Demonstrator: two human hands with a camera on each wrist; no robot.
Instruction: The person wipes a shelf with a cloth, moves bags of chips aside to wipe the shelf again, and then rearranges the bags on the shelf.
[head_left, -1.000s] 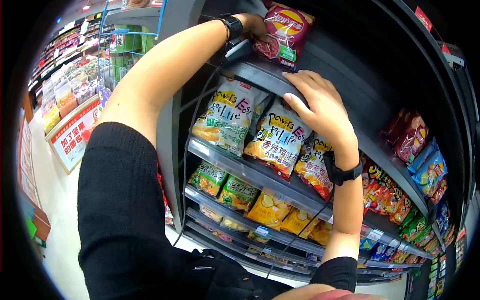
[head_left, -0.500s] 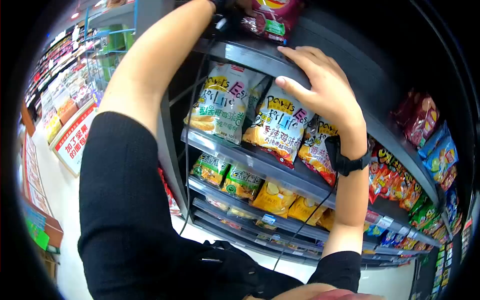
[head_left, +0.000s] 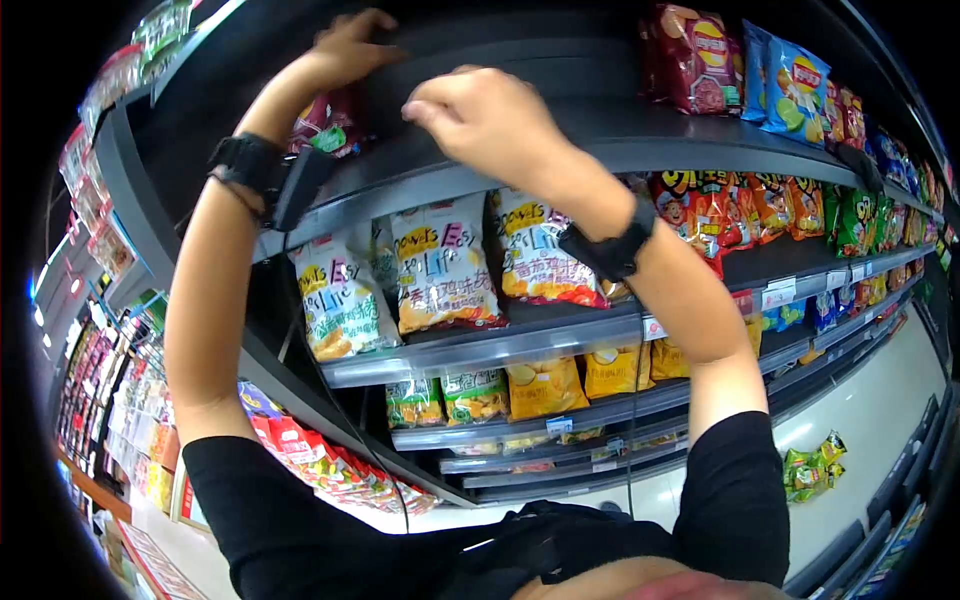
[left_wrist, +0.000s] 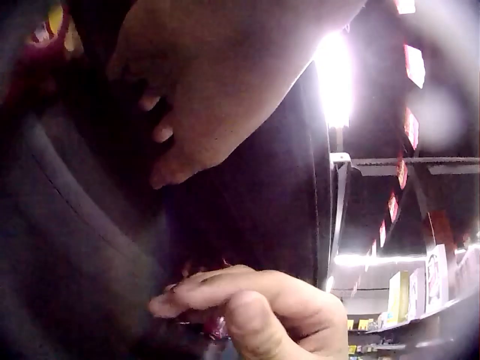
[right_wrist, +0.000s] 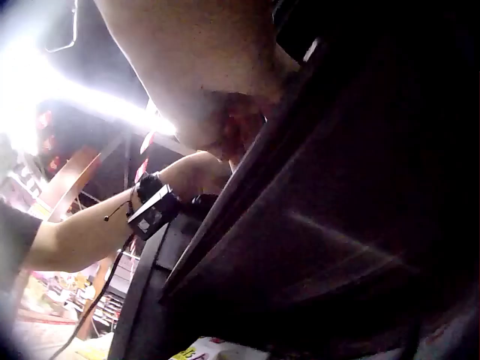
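My left hand [head_left: 350,48] is raised over the top shelf at the left, its fingers loosely spread with nothing in them. Just below and behind it, a maroon bag of Lay's potato chips [head_left: 328,128] stands at the shelf's left end, partly covered by the wrist. To the right, my right hand [head_left: 490,115] hangs above the shelf's front edge, fingers loosely bent and holding nothing. In the left wrist view the left hand [left_wrist: 262,307] has its thumb beside bent fingers, and the right hand [left_wrist: 195,105] is higher up.
More maroon chip bags [head_left: 695,60] and blue ones [head_left: 790,85] stand at the top shelf's right. White snack bags [head_left: 445,265] line the shelf below, with yellow bags [head_left: 545,385] lower. A dark cable [head_left: 345,410] hangs from the left wrist. Green packets [head_left: 812,468] lie at lower right.
My left hand has come off the maroon chip bag. My right hand has lifted from the shelf edge, and its fingers have bent. The view has turned toward the right.
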